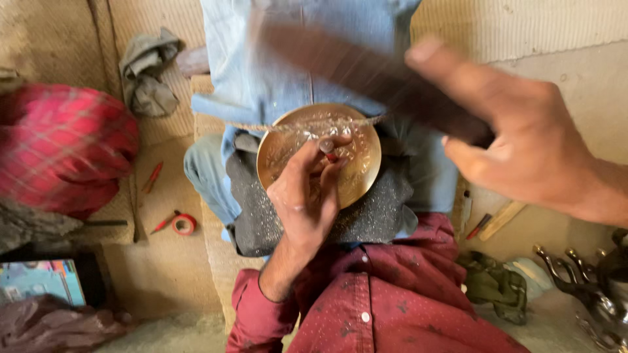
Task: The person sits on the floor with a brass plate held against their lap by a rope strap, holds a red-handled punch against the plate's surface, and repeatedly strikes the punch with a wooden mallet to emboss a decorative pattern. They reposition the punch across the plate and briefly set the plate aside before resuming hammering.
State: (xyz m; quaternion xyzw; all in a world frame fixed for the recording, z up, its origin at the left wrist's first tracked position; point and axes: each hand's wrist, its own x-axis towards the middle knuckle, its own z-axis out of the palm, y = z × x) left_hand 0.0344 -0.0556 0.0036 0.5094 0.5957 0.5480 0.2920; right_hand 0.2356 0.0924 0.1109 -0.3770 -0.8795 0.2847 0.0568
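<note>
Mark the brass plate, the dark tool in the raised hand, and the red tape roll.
brass plate (356, 167): head view, bare right part of its face.
dark tool (366, 72): head view, middle of the blurred shaft.
red tape roll (184, 225): head view, on its ring.

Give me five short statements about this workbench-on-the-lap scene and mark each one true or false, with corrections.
1. The round brass-coloured metal dish rests on the person's lap. True.
2. The left hand lies flat on the floor, away from the dish. False: it is on the dish, its fingers pinching a small tool with a red tip.
3. The right hand grips a long dark flat tool, blurred by motion. True.
4. The roll of red tape sits inside the dish. False: it lies on the floor mat, to the left of the person's leg.
5. A crumpled grey cloth lies at upper left. True.
</note>
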